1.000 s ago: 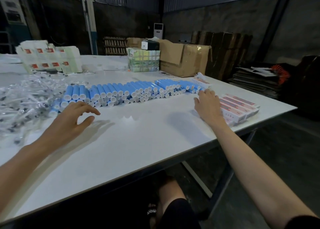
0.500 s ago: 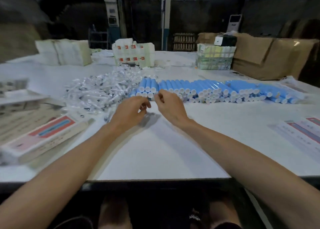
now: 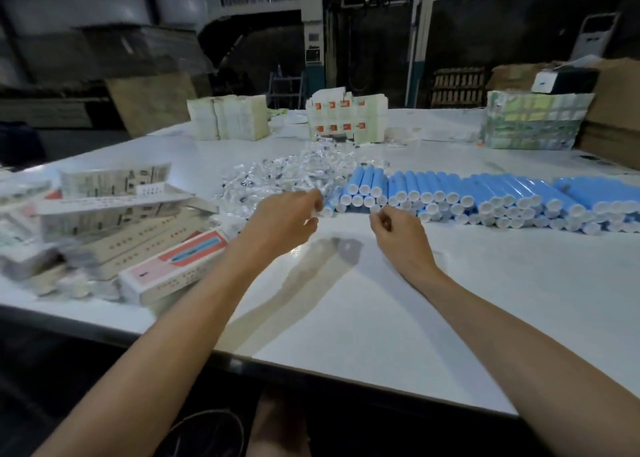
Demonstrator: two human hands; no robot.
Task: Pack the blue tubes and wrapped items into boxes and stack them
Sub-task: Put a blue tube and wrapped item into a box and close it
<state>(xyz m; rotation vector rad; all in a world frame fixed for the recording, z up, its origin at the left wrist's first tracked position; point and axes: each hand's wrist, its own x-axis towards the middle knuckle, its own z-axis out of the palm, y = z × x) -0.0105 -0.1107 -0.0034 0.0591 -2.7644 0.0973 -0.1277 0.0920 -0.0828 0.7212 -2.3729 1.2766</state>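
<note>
A long row of blue tubes (image 3: 485, 193) with white caps lies across the white table (image 3: 381, 301). To its left is a heap of clear wrapped items (image 3: 287, 172). My left hand (image 3: 287, 219) is at the row's left end, and its blurred fingers and thumb pinch the cap end of the leftmost blue tube (image 3: 328, 208). Just right of it, my right hand (image 3: 398, 230) has its fingers curled in front of the caps and holds nothing I can see. Pink-and-blue printed boxes (image 3: 180, 262) lie at the left.
Loose flat cartons (image 3: 104, 197) pile up at the far left. At the back stand white stacks (image 3: 228, 117), red-marked cartons (image 3: 346, 117), a green-wrapped bundle (image 3: 533, 121) and a brown cardboard box (image 3: 616, 110). The table's front edge (image 3: 346, 370) runs close to me.
My view has swung left. My right hand left the boxes at the right and joined my left hand at the left end of the tube row.
</note>
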